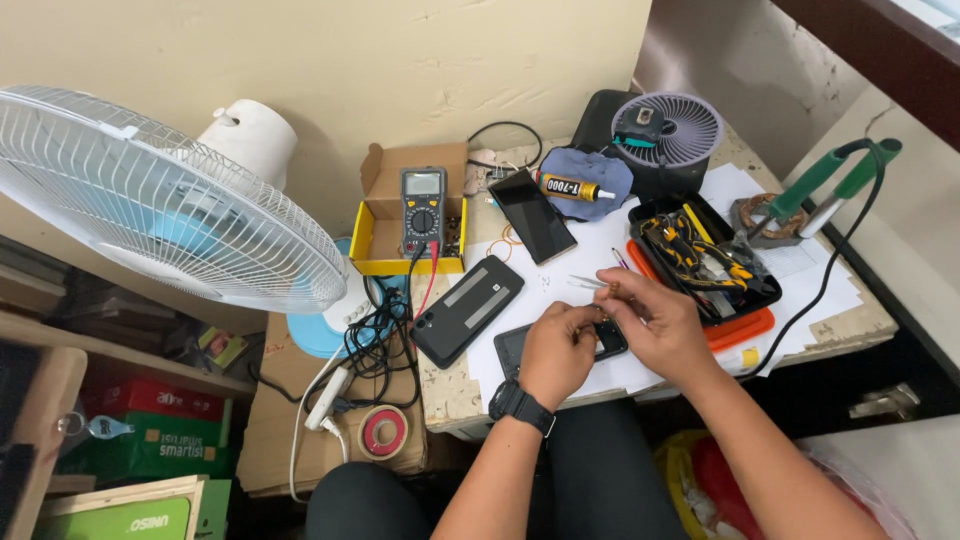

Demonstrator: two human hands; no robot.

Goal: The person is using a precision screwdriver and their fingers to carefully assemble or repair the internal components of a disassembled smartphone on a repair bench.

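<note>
phone (520,345) lies half hidden under both hands, left hand (556,352) and right hand (655,322) grip unclear.

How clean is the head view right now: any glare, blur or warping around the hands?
Head view: even soft light, no harsh shadows; left hand and right hand sharp, though the small part between them is too tiny to tell; mild glare on the dark phone screen; wide-angle bending stretches the white fan at the edge.

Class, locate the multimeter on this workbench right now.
In the head view, the multimeter stands in a yellow cardboard box at the back left of the table, beside the white fan.
</note>
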